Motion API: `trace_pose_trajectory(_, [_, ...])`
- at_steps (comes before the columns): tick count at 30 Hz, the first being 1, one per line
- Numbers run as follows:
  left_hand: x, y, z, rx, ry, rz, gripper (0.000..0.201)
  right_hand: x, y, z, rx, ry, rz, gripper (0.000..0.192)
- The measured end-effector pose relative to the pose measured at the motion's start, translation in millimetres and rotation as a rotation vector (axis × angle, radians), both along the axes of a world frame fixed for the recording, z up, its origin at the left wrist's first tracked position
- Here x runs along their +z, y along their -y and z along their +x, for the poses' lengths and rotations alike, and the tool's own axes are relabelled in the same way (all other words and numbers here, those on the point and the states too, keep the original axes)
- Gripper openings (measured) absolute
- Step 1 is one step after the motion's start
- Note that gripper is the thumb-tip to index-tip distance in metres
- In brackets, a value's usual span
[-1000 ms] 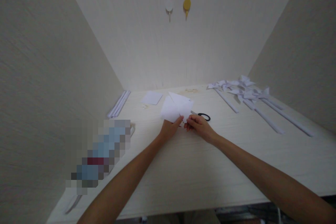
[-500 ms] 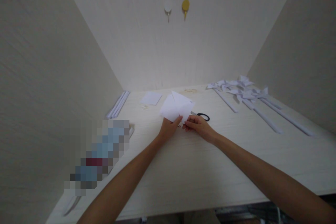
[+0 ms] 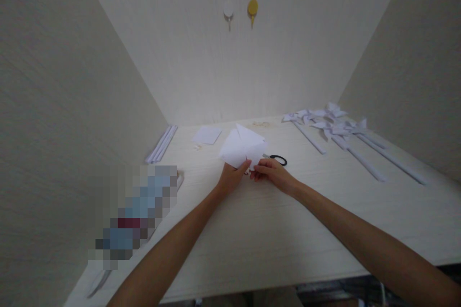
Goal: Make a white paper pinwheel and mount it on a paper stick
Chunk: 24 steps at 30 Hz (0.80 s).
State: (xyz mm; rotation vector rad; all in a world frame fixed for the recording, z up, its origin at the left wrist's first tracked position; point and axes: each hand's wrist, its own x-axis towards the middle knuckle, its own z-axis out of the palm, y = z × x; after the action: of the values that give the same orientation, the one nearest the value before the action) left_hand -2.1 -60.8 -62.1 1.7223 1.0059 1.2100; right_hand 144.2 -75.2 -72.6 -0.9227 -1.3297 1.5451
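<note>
While both hands meet at its near corner, we judge the white folded paper (image 3: 242,148), raised just above the surface (image 3: 273,230) in front of the scissors (image 3: 276,159), to be mid-fold. Our left hand (image 3: 230,177) and right hand (image 3: 271,172) each have fingers pinched shut on its lower edge. The next move likely calls for pressing a clean crease; finished pinwheels (image 3: 331,122) lie far right.

right hand (image 3: 272,172) sits slightly further left along the tabletop (image 3: 288,230) than a second ago, fingertips closer to the left hand (image 3: 232,177) | folded white paper (image 3: 243,148) stands a touch more upright, upper point nearer the tabletop's back edge | scissors (image 3: 278,159) show more handle beside the right hand
</note>
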Motion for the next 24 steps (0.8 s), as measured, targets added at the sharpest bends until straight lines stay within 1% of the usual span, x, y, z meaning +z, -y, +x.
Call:
trace_pose_trajectory(5, [0.1, -0.1, 0.0, 0.008, -0.007, -0.007, 0.016, -0.9, -0.9, 0.1, 0.006, 0.027, 0.027, 0.016])
trace_pose_trajectory(8, [-0.2, -0.8, -0.2, 0.033, -0.007, 0.018, 0.016, -0.4, -0.8, 0.1, 0.008, 0.033, 0.043, 0.015])
trace_pose_trajectory(15, [-2.5, -2.3, -0.3, 0.067, 0.003, 0.018, 0.014, 2.4, 0.9, -0.3, -0.014, 0.001, 0.0, 0.02])
trace_pose_trajectory(21, [-1.1, -2.2, -0.2, 0.052, 0.007, 0.011, 0.016, 2.5, 1.6, 0.5, 0.025, 0.053, 0.083, 0.02])
trace_pose_trajectory(24, [-1.3, -2.2, -0.5, 0.042, 0.002, 0.008, 0.017, 3.1, 2.5, 0.4, 0.016, 0.072, 0.09, 0.019])
